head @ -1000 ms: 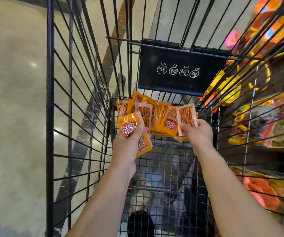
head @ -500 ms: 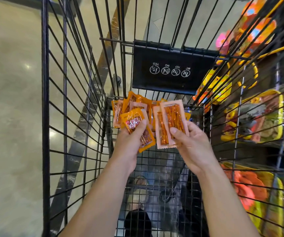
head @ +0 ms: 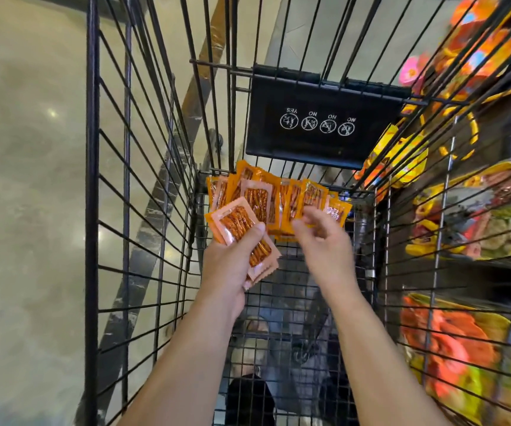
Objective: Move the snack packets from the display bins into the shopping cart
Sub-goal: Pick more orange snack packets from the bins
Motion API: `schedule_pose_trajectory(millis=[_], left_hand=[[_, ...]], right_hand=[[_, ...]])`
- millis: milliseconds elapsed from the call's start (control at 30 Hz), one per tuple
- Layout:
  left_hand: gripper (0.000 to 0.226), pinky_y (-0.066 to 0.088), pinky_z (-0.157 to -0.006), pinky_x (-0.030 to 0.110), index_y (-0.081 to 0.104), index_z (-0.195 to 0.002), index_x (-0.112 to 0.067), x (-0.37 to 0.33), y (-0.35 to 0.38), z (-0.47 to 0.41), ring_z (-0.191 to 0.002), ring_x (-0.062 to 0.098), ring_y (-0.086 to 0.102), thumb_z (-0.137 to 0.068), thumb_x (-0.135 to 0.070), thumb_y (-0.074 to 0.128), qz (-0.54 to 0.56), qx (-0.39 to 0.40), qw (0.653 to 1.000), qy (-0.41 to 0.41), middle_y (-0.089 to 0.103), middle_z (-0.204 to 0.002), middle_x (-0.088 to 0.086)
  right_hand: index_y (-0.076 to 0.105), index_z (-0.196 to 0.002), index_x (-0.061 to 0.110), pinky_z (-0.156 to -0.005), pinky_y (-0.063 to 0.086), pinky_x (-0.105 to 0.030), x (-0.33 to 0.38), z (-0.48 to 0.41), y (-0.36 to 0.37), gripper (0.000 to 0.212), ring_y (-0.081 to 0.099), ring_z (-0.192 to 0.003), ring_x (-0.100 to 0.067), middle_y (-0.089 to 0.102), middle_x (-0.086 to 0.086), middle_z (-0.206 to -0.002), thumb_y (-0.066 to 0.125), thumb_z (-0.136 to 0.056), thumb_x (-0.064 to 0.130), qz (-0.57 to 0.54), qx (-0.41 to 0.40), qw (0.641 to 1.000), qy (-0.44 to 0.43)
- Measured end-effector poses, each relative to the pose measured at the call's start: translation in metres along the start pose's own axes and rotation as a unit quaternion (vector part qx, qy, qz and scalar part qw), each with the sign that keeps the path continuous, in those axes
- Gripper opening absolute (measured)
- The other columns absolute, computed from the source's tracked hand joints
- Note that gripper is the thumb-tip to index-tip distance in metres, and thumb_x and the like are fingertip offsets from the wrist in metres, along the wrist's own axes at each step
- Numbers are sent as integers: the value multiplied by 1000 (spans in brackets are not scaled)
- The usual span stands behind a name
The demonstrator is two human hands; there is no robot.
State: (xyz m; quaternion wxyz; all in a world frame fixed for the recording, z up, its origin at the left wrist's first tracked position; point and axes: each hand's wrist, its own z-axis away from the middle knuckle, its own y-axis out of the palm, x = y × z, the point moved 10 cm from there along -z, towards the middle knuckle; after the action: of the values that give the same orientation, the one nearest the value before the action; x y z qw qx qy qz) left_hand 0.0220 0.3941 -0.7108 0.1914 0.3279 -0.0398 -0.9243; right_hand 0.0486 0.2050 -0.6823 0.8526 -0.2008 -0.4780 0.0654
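I look down into a black wire shopping cart (head: pixel 126 167). A pile of orange snack packets (head: pixel 291 199) lies at its far end, under a black plastic flap (head: pixel 322 118). My left hand (head: pixel 228 265) grips a small stack of packets (head: pixel 240 230), thumb on top; the top one is pale pink with orange sticks showing. My right hand (head: pixel 322 241) is blurred, hovering just in front of the pile with loosely curled fingers and nothing visible in it.
Display bins with yellow and orange snack packs (head: pixel 469 216) show through the cart's right wall, with more orange packs (head: pixel 444 342) lower down. A pale shiny floor (head: pixel 27 210) lies to the left. A dark shoe (head: pixel 249 401) shows below the cart's mesh bottom.
My right hand held two pale pink packets half a second ago and now holds none. A pale pink packet now tops the stack in my left hand, where an orange one showed.
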Motion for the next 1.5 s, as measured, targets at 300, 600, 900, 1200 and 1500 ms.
schedule_pose_trajectory(millis=[300, 600, 900, 1200, 1500], left_hand=[[24, 63, -86, 55, 77, -112, -25, 3, -2, -2, -91, 24, 81, -90, -32, 83, 7, -14, 1000, -8, 82, -105, 5], [19, 66, -65, 38, 78, -108, -26, 4, 0, -7, -92, 21, 81, -90, -28, 84, 5, -10, 1000, 0, 83, -101, 2], [13, 64, -64, 34, 80, -98, -25, -2, 5, 5, -86, 20, 81, -88, -30, 85, -33, -10, 999, -12, 83, -96, 0], [19, 67, -75, 42, 82, -77, -42, -70, 20, 88, -86, 22, 81, -88, -27, 85, -126, 30, 990, 50, 83, -91, 0], [5, 63, -92, 58, 82, -94, -20, -157, 26, 248, -94, 26, 80, -90, -22, 84, -183, 159, 965, 98, 83, -100, 5]], right_hand=[[28, -153, 21, -118, 31, -56, -30, -70, 21, 99, 21, -145, -33, 25, -9, -154, 66, -81, 77, 297, -29, 949, 99], [66, -111, 22, -79, 45, -34, -12, -63, -10, 18, 58, -93, -22, 55, 2, -102, 61, -98, 35, 303, -90, 949, -6], [69, -100, 25, -60, 63, -27, -31, -34, -52, 21, 75, -72, -5, 75, 3, -95, 56, -100, 8, 26, -121, 992, 19], [69, -87, 36, -66, 45, -5, 41, 77, -95, 36, 62, -74, 14, 72, 26, -81, 63, -91, 1, -85, -145, 984, -62], [74, -108, 21, -77, 56, -21, 158, 258, -146, 19, 71, -91, -5, 78, 8, -100, 63, -93, 22, -154, -202, 960, -121]])
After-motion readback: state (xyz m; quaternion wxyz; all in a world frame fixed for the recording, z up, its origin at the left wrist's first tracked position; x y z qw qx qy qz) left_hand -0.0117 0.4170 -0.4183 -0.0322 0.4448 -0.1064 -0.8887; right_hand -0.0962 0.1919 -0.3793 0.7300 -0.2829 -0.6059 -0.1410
